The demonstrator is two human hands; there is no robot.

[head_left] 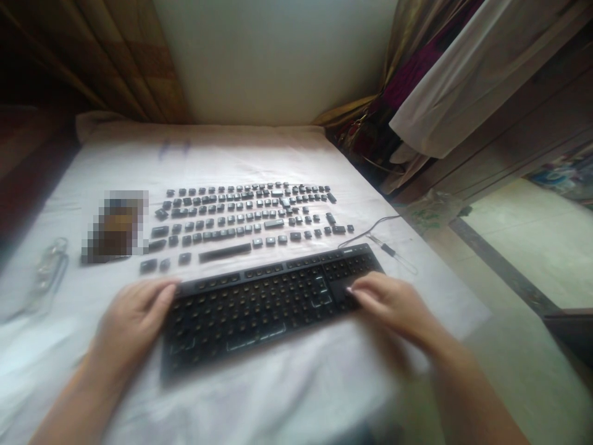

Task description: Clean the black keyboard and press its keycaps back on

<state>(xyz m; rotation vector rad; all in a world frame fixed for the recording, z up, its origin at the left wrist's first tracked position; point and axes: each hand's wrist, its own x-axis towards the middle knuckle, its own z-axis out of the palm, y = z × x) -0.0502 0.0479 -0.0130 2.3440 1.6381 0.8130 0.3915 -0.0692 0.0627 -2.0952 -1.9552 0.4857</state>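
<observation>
A black computer keyboard (259, 309) with its keycaps off lies at a slant on the white cloth, its rows of bare key posts showing. At its upper left corner my left hand (139, 315) grips the edge, with the thumb along the side. My right hand (389, 303) is over the right part of the keyboard, thumb and fingertips pinched together. Whether something small is between them I cannot make out. Behind the keyboard, loose black keycaps (234, 219) are laid out in rows, with the long space bar (225, 251) in front. Both hands are somewhat blurred.
A pixelated object (115, 228) lies left of the keycaps. Farther left is a blurred, shiny item (49, 266). A thin dark cable (370, 227) and a small black clip-like item (386, 249) lie behind the keyboard's right end. The cloth-covered surface drops off at the right.
</observation>
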